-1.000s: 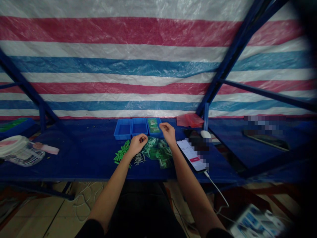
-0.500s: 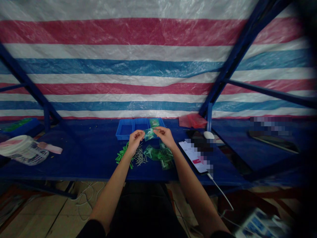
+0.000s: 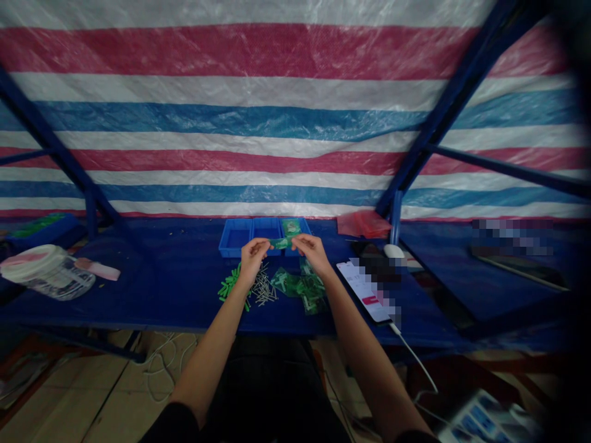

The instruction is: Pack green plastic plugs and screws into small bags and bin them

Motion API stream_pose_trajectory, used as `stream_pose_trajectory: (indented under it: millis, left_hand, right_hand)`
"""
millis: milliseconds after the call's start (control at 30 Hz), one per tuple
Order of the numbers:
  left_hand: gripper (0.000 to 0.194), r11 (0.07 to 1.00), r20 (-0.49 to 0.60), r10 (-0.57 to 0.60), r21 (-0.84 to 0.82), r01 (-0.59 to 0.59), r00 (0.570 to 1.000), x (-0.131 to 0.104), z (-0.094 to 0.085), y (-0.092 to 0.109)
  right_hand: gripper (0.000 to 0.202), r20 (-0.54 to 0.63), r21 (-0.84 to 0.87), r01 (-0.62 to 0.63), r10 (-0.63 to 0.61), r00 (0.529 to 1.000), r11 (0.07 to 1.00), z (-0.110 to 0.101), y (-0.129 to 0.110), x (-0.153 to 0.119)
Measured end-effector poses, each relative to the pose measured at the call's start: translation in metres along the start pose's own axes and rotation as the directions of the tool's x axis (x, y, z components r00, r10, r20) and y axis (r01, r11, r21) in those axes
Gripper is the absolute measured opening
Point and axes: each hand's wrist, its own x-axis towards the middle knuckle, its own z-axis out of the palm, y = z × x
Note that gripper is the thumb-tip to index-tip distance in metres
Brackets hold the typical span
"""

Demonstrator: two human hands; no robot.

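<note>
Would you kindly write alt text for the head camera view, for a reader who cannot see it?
Both hands, left hand and right hand, hold a small green bag between them above a blue table. Below lie green plugs, metal screws and more green bags, with blue bins behind and a phone to the right.

— Any writing you can make out?

— None that reads. The phone (image 3: 364, 289) near the right end of the worktop (image 3: 152, 289) has a lit screen with a red bar, but its text is too small and partly blurred out.

— The clear tub (image 3: 48, 271) at the left end?

— There is dark print on its side, far too fine to read.
</note>
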Motion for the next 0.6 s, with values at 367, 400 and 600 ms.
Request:
stream_pose_trajectory:
  millis: [367, 400, 600]
  left_hand:
    - [0.027, 0.995, -0.005, 0.056, 0.083, -0.055, 0.998, -0.001, -0.002, 0.000]
    - [0.027, 0.993, -0.005, 0.065, 0.096, -0.064, 0.998, -0.001, -0.002, -0.001]
    - [0.029, 0.983, 0.007, 0.062, 0.170, -0.062, 0.998, 0.000, -0.002, -0.007]
  right_hand:
    - [0.030, -0.040, -0.045, -0.014, 0.013, 0.999, 0.999, 0.000, 0.010, 0.002]
    - [0.029, -0.045, -0.045, -0.004, 0.002, 0.999, 0.999, 0.000, 0.010, 0.002]
    - [0.027, -0.091, -0.051, 0.021, -0.026, 0.995, 0.998, 0.000, 0.018, 0.006]
